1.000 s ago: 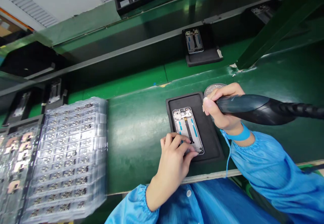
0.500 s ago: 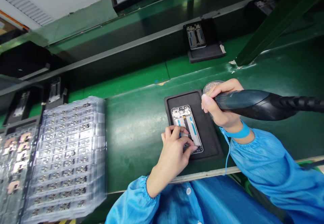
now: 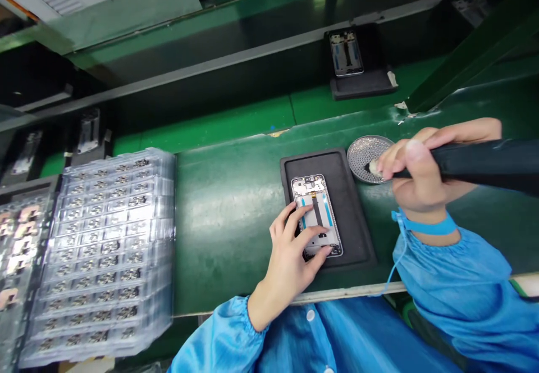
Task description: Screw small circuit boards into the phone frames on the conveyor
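Observation:
My left hand (image 3: 295,245) rests with its fingers spread over the lower left part of an opened phone (image 3: 322,213). The phone's circuit board shows at the top, with blue strips along both sides; my fingers cover part of its left edge. Under it lies a black padded tray (image 3: 353,232). Closed round an electric screwdriver (image 3: 484,162), my right hand (image 3: 425,165) is to the right of the tray. The screwdriver's pale front end reaches over a round metal dish (image 3: 366,151) of small screws. Its exact tip is hard to make out.
Stacked clear plastic trays (image 3: 101,249) of small metal parts stand on the left, beside another tray of parts (image 3: 21,249). Behind the bench edge, a second opened phone (image 3: 346,53) lies on a black tray. A green post (image 3: 463,53) rises at the right.
My right hand has moved right with the screwdriver, whose front end now shows over the dish. My left fingers have spread wider on the phone. The view has shifted slightly.

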Available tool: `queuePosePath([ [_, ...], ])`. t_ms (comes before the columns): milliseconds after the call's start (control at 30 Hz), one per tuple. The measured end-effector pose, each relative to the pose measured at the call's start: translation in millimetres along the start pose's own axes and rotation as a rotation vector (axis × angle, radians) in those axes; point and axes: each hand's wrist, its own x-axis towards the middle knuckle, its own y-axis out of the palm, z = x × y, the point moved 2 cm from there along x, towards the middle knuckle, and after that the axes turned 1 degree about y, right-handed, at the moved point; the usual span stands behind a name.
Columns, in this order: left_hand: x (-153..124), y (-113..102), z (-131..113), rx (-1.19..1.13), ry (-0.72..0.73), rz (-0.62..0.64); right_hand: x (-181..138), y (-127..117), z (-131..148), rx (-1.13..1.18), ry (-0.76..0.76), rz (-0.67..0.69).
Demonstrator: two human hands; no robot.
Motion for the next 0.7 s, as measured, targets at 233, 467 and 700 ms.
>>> queuePosePath([
  [233,4,-1,7,-0.078,0.018,-0.024,11,-8,-4,0.052,-0.062,0.018],
  [467,3,5,9,-0.073,0.094,-0.125,11,-10,-2,0.040,-0.043,0.006],
  [700,6,-4,16,-0.036,0.171,-0.071,25,-17,3,0.075,-0.051,-0.117],
])
